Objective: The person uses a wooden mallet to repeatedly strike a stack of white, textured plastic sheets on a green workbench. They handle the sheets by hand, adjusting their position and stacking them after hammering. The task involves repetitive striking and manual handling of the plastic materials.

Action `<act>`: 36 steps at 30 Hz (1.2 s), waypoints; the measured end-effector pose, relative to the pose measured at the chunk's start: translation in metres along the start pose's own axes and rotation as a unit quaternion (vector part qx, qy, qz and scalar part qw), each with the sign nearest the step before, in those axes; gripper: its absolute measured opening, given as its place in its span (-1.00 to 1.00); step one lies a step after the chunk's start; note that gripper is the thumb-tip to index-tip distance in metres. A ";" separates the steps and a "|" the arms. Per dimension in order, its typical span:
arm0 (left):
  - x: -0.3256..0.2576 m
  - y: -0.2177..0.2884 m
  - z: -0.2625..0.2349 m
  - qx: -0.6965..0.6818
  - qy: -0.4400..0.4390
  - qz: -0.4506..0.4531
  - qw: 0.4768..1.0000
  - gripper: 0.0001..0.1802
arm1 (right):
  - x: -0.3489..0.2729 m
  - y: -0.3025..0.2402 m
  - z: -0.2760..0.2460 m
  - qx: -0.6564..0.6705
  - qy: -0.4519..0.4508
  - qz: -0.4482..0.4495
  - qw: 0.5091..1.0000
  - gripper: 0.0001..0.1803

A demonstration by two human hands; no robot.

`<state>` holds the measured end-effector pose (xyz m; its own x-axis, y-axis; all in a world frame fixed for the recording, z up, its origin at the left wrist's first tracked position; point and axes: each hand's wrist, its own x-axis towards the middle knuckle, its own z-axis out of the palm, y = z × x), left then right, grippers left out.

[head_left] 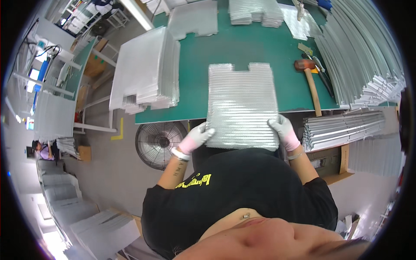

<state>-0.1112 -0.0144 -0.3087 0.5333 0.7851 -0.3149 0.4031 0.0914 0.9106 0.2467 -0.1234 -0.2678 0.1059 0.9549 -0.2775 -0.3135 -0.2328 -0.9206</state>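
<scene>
A silvery embossed metal mesh sheet (pixel 242 104), square with a notch in its far edge, lies over the near edge of the green table (pixel 242 45). My left hand (pixel 197 136), in a pale glove, grips its near left corner. My right hand (pixel 284 130), gloved the same way, holds the near right corner. The sheet's near part overhangs the table toward my body.
A tall stack of like sheets (pixel 147 71) sits at the table's left. More stacks (pixel 255 11) lie at the far side. A wooden-handled mallet (pixel 310 82) rests to the right, beside long metal strips (pixel 359 52). A round fan (pixel 159 143) stands on the floor below.
</scene>
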 end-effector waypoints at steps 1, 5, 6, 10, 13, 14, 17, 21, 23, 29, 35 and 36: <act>-0.002 0.022 0.011 -0.120 0.002 0.032 0.992 -0.33 | 0.002 -0.013 0.005 0.002 0.000 -0.029 1.000 -0.46; -0.018 0.054 0.017 -0.252 0.036 0.094 0.962 -0.34 | -0.010 -0.051 -0.003 -0.100 -0.024 -0.122 0.987 -0.56; -0.021 0.055 0.020 -0.268 0.047 0.117 0.955 -0.35 | -0.008 -0.050 -0.002 -0.076 -0.017 -0.105 0.991 -0.56; -0.018 0.016 0.023 -0.341 0.007 -0.040 0.939 -0.37 | 0.008 0.000 -0.018 0.074 -0.051 0.121 0.989 -0.54; -0.020 0.016 0.020 -0.345 -0.040 -0.045 0.937 -0.35 | 0.007 -0.004 -0.010 0.101 -0.062 0.149 0.982 -0.47; -0.024 0.034 0.014 -0.323 -0.045 -0.006 0.945 -0.35 | 0.004 -0.024 -0.003 0.063 -0.070 0.110 0.989 -0.45; -0.019 0.071 -0.015 -0.271 -0.034 0.063 0.960 -0.31 | 0.025 -0.063 0.008 -0.013 -0.144 -0.008 0.989 -0.33; 0.002 0.117 -0.061 -0.178 0.078 0.111 0.975 -0.43 | 0.063 -0.123 0.030 -0.133 -0.163 -0.137 0.968 -0.45; 0.024 0.128 -0.085 -0.146 0.137 0.162 0.966 -0.54 | 0.089 -0.149 0.041 -0.178 -0.171 -0.172 0.954 -0.51; 0.029 0.138 -0.066 -0.294 0.120 0.089 0.944 -0.32 | 0.143 -0.181 0.032 -0.511 -0.088 -0.477 0.709 -0.56; 0.003 0.023 -0.006 -0.496 -0.045 -0.015 0.867 -0.22 | 0.136 -0.096 -0.015 -0.737 -0.009 -0.481 0.474 -0.43; -0.002 0.015 0.002 -0.473 -0.019 0.034 0.880 -0.28 | 0.126 -0.093 -0.023 -0.714 0.009 -0.465 0.523 -0.48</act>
<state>-0.1049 -0.0158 -0.2952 0.5646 0.7889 -0.2426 -0.4209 0.5281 0.7376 0.3110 0.0141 -0.2234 -0.4012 0.7785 0.4827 0.9050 0.4182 0.0778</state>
